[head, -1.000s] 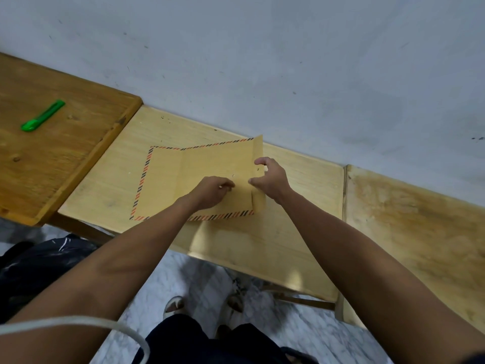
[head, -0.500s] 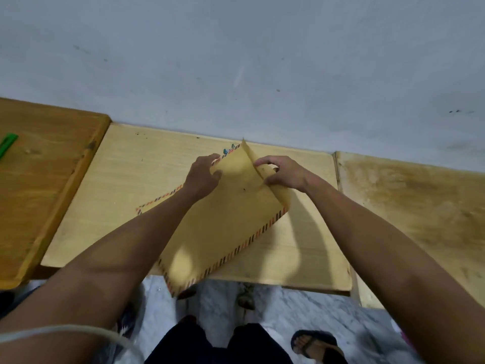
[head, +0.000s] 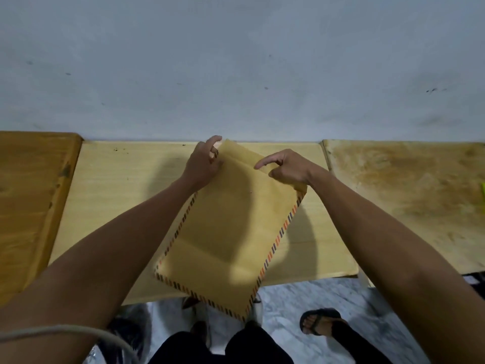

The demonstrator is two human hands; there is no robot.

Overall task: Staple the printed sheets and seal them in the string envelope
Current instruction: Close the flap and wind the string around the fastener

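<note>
Three wooden tables stand in a row against the wall. The middle table (head: 110, 195) serves as the landmark; one darker table (head: 29, 200) adjoins it on the left and one stained table (head: 409, 195) on the right.

One envelope (head: 231, 232) is present. It is held above the middle table, tilted, with its mouth toward the wall and its lower corner overhanging the table's near edge. No printed sheets, stapler or string are visible; whether the sheets are already inside cannot be told.

The left hand (head: 203, 164) pinches the envelope's upper left edge, fingers closed on the paper. The right hand (head: 286, 168) holds the upper right area near the flap, thumb and fingers narrowly curled against it, index finger extended.

Risks, by judgement:
- The envelope is supported at its top only. A relaxed pinch would let it slide off the near edge to the floor.
- Uneven pull between the two hands may crease or tear the flap.
- If sheets are inside, tipping the mouth downward could spill them.
</note>
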